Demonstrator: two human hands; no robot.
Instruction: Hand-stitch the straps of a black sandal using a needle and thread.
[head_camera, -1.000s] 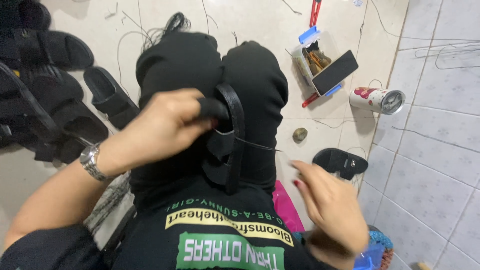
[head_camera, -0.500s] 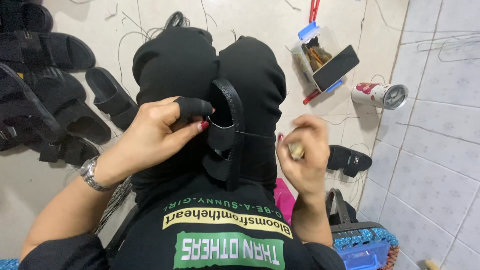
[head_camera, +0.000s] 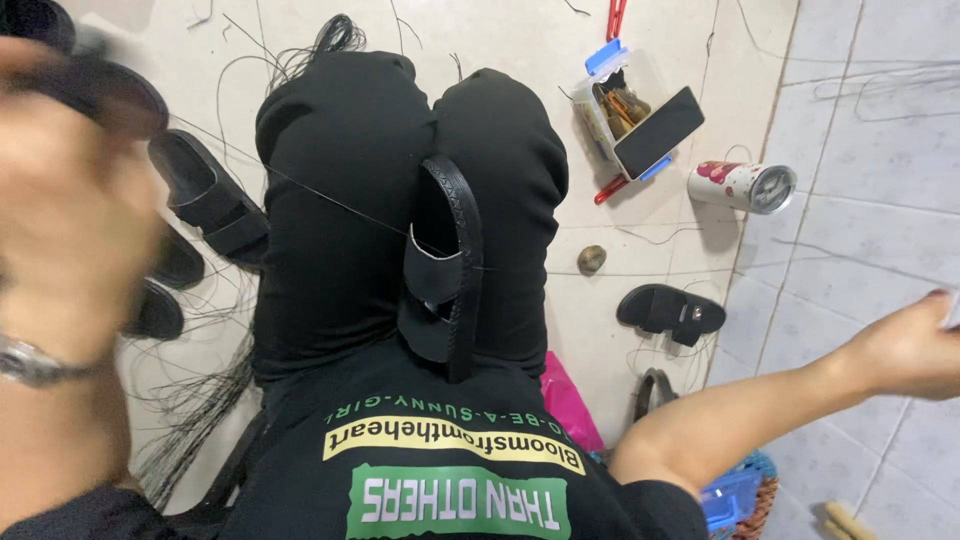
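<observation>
A black sandal (head_camera: 450, 270) stands on edge, wedged between my knees in black trousers (head_camera: 340, 200). A thin black thread (head_camera: 300, 190) runs taut from the sandal's strap up and left towards my left hand (head_camera: 70, 200). That hand is raised close to the camera, blurred, with its fingers closed. A fainter line of thread continues right from the sandal over the floor. My right hand (head_camera: 910, 345) is stretched far out to the right above the tiles, its fingertips cut off by the frame edge.
Several black sandals (head_camera: 205, 195) lie on the floor at left among loose thread. At right are a clear box with a phone (head_camera: 655, 130) on it, a tipped tumbler (head_camera: 742, 186), a small round lump (head_camera: 591, 260), one more sandal (head_camera: 670, 308) and a pink bag (head_camera: 568, 405).
Both hands have left the sandal and swung apart. The left has gone up and left towards the camera, the right far out to the right, and the thread is drawn taut.
</observation>
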